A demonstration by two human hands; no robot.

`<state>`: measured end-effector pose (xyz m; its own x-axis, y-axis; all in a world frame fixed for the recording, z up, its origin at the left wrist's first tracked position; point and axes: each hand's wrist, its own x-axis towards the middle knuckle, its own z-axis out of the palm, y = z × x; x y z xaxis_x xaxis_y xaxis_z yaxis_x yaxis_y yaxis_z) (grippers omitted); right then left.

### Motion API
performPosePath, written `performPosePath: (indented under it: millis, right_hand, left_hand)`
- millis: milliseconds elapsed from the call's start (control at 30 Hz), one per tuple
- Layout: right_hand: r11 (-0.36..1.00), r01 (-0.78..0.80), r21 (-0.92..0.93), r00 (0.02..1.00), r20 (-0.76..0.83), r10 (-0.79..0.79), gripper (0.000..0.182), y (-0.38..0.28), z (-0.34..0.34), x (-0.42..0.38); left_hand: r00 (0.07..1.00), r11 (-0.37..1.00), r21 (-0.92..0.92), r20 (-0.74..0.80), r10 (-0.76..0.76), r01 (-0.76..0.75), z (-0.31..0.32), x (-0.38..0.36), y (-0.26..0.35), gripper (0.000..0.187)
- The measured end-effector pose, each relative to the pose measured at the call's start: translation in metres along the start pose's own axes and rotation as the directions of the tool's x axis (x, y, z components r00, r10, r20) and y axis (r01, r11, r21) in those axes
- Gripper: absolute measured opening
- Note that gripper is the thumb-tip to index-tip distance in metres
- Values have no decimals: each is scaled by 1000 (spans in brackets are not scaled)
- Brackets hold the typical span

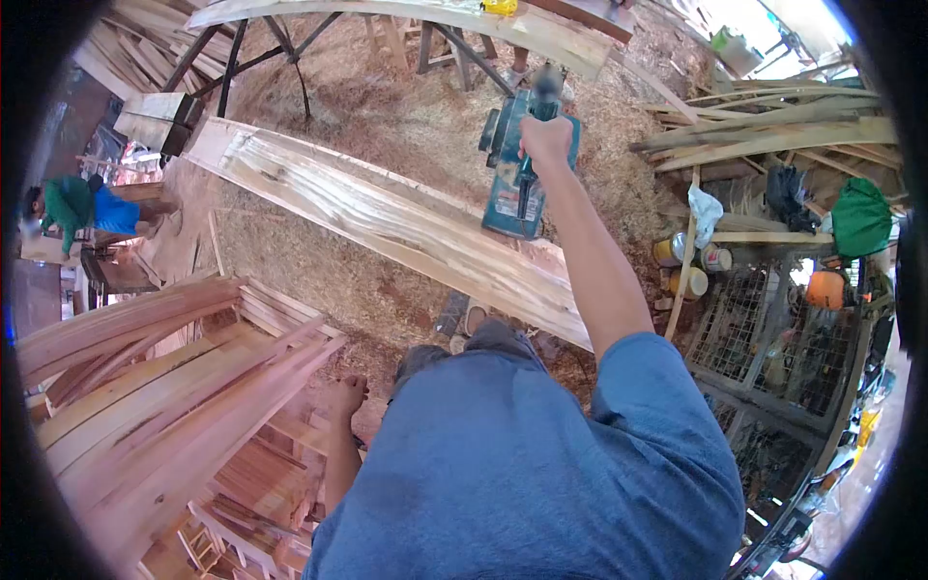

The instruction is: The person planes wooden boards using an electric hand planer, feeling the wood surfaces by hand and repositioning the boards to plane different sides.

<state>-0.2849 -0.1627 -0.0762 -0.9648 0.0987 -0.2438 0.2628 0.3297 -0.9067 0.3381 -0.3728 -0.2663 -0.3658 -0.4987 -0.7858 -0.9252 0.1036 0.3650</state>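
Observation:
My right hand (548, 140) is wrapped round the handle of a teal electric hand planer (507, 205), with my arm stretched forward. The planer overlaps the far edge of a long, pale plank (338, 198) that runs diagonally in front of me, its near end partly behind my forearm. Down at my left side hangs my left hand (350, 391), its fingers curled in a loose fist with nothing showing in them. It is nearest to a stack of reddish boards (184, 387) on the left.
Wood shavings (387, 106) cover the ground. Another long board (416, 12) lies across trestles at the top. Slats (773, 135), paint cans (688, 282) and a metal grille (764, 358) are on the right. A person in green (68, 208) bends over at far left.

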Motion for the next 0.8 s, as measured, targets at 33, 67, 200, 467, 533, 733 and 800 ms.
performPosePath:
  millis: [33, 67, 200, 467, 533, 733, 800]
  right_hand:
    - [1000, -8, -23, 1000, 5, 8, 20, -5, -2, -1]
    - [999, -19, -48, 1000, 10, 20, 19, -7, -3, -5]
    - [860, 419, -291, 904, 48, -424, 44, 16, -29, -20]
    - [110, 761, -640, 631, 689, -356, 87, 107, -205, -193]
    - [98, 757, -646, 646, 719, -255, 104, 118, -221, -225]
    - [150, 818, -555, 574, 780, -250, 120, 136, -228, -213]
    - [175, 848, -501, 530, 806, -261, 120, 135, -231, -209]
  left_hand:
    - [1000, 1000, 5, 5, -12, 12, 2, -8, 8, 39]
    - [1000, 998, 63, 15, 8, -9, 3, -15, 18, 38]
    - [993, 983, 141, 4, 115, -114, 30, -6, -1, 35]
    - [976, 953, 216, 9, 217, -214, 94, -42, -19, 36]
    - [978, 959, 196, 22, 205, -206, 121, -35, -41, 36]
    - [904, 723, 565, 105, 415, -397, 153, 46, -60, 34]
    - [936, 880, 391, -109, 335, -270, 135, 29, -15, 37]
